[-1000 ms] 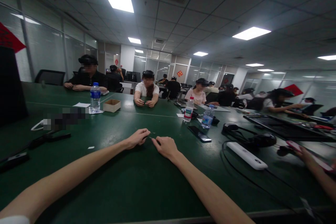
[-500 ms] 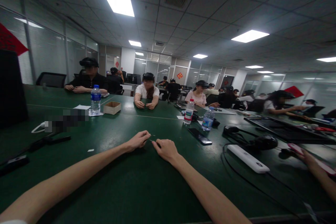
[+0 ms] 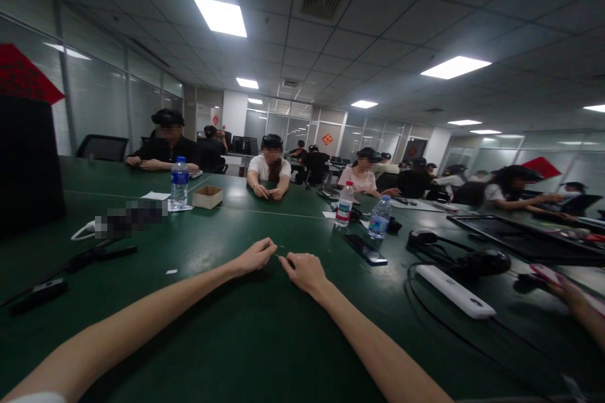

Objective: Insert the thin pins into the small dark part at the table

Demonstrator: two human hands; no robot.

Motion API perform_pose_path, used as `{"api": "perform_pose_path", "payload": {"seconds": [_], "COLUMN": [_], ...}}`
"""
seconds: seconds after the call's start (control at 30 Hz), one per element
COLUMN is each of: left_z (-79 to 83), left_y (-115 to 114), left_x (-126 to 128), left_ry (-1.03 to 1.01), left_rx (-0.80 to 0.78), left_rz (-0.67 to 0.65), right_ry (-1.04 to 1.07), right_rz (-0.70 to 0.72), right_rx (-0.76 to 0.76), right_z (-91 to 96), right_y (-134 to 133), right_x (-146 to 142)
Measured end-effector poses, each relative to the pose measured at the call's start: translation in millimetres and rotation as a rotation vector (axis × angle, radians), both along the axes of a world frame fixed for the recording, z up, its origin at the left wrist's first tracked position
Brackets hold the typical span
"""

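Just above the green table (image 3: 212,340), my left hand (image 3: 259,255) is closed, thumb and fingers pinched together. My right hand (image 3: 303,271) faces it with its fingers curled in and the thumb pointing toward the left fingertips. Between the two sets of fingertips there is a narrow gap, where a tiny pale, thin thing shows; it is too small to name. Both forearms reach in from the bottom of the head view. Left of my left hand lies a small white scrap of paper (image 3: 171,272).
On the right are a black phone (image 3: 366,250), two water bottles (image 3: 344,204), a white power bank (image 3: 454,291) with a cable, and a black headset (image 3: 484,261). A small open box (image 3: 207,197) and a blue-capped bottle (image 3: 179,184) stand farther left. Several people sit around.
The whole view has shifted a little, so everything appears slightly farther right and lower. My hands keep almost the same pose, fingertips close together.
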State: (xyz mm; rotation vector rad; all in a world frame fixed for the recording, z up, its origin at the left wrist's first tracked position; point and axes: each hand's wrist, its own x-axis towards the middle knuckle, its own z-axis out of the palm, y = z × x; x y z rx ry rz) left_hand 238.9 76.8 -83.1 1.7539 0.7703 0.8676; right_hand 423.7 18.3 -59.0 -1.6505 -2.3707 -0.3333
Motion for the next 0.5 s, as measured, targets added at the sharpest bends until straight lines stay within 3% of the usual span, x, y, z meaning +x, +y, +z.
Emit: {"api": "perform_pose_path", "payload": {"seconds": [0.13,0.33,0.5], "left_z": [-2.2,-7.2,-7.5], "left_y": [3.2,9.6,10.4], "left_x": [-0.7,1.3,2.6], "left_ry": [-0.036,-0.035,-0.039], "left_rx": [-0.058,-0.109,-0.121], "left_rz": [-0.017,-0.026,-0.020], "right_ry": [-0.003,-0.008,-0.015], "right_rz": [-0.184,-0.602,-0.768], "right_rx": [0.041,0.047,-0.169], "right_z": [0.3,13.2,28.3], "right_y": [23.0,68.1,105.8], "right_x": [31.5,139.4,214.6]}}
